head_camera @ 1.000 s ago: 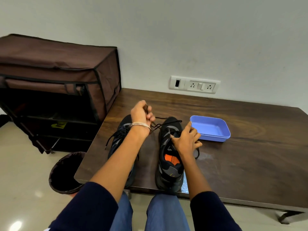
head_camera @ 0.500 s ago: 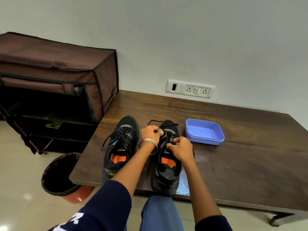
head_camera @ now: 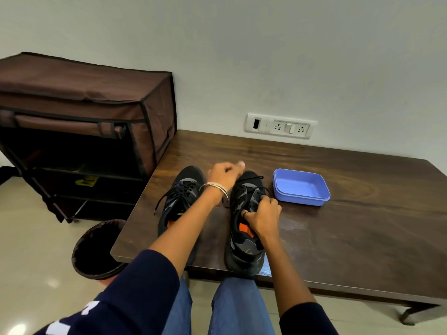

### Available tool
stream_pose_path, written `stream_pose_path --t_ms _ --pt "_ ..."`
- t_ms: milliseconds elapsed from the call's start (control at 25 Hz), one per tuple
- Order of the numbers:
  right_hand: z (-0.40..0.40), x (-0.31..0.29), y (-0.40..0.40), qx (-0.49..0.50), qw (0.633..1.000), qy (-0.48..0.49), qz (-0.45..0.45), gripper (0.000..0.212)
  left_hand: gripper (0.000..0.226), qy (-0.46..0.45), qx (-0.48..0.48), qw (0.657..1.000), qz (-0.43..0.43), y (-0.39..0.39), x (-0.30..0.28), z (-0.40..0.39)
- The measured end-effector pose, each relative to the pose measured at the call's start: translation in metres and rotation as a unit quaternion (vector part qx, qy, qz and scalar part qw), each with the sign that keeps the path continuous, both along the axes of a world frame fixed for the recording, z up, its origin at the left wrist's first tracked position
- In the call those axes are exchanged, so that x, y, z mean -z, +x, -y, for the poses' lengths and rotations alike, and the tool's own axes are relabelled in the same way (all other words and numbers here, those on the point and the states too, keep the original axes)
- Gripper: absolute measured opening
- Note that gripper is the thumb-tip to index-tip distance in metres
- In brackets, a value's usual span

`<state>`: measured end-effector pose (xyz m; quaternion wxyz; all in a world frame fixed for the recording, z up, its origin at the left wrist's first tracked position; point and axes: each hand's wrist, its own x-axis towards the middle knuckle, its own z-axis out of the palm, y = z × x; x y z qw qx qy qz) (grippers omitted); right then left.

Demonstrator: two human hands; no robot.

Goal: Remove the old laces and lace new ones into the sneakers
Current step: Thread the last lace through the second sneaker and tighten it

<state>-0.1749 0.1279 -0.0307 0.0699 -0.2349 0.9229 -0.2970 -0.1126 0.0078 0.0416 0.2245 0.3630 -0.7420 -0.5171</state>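
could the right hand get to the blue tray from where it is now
Probably yes: the blue tray sits just beyond the right hand, with only bare table between them. The hand would first have to let go of the right sneaker.

2 sneakers stand side by side on the table (head_camera: 338, 238): left sneaker (head_camera: 180, 197), right sneaker (head_camera: 244, 235). At the right sneaker's 2 o'clock lies a plastic tray (head_camera: 301, 187). Wastebasket (head_camera: 96, 250) at the table's 8 o'clock.
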Motion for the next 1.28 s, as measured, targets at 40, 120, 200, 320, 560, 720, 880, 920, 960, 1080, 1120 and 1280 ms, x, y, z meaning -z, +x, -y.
stream_pose_path --t_ms 40,120,200,320,560,720,880,920,960,1080,1120,1280 --pt "-0.001 0.000 -0.001 -0.008 1.000 0.003 0.006 0.059 0.036 -0.062 0.030 0.992 0.104 -0.001 0.013 -0.003" --pt "-0.001 0.001 -0.002 -0.016 1.000 -0.003 0.013 0.058 0.033 -0.100 0.050 0.973 0.200 -0.006 0.030 -0.011" --pt "0.000 0.002 -0.003 -0.019 1.000 -0.011 0.015 0.054 0.029 -0.077 0.014 0.978 0.195 -0.014 0.038 -0.016" --pt "0.000 0.005 -0.004 -0.020 1.000 -0.015 0.013 0.051 0.023 -0.077 -0.028 0.971 0.224 -0.017 0.040 -0.017" --pt "0.001 0.006 -0.003 -0.020 1.000 -0.008 0.009 0.051 0.023 0.019 0.017 0.994 0.103 -0.017 0.027 -0.012" --pt "0.001 0.006 -0.003 -0.017 1.000 -0.008 0.002 0.052 0.025 0.350 -0.082 0.896 -0.262 -0.010 -0.022 -0.004" --pt "0.001 0.005 -0.001 -0.017 1.000 -0.001 -0.003 0.055 0.027 0.387 -0.034 0.846 -0.365 0.000 -0.029 0.002" --pt "0.002 0.004 -0.001 -0.015 1.000 -0.001 -0.002 0.055 0.027 0.347 -0.042 0.883 -0.313 0.002 -0.023 0.001" --pt "0.002 0.005 -0.001 -0.014 1.000 -0.002 -0.002 0.055 0.030 0.285 -0.058 0.928 -0.231 0.006 -0.019 -0.001" --pt "0.001 0.004 -0.002 -0.015 1.000 0.003 -0.002 0.056 0.062 0.058 -0.055 0.992 0.094 0.017 0.003 0.000" --pt "0.001 0.005 -0.003 -0.016 1.000 0.001 -0.002 0.056 0.070 -0.007 -0.048 0.982 0.184 0.018 0.008 0.001" --pt "0.001 0.004 0.000 -0.017 1.000 -0.010 0.003 0.055 0.055 -0.167 -0.105 0.927 0.317 0.003 0.004 -0.005"
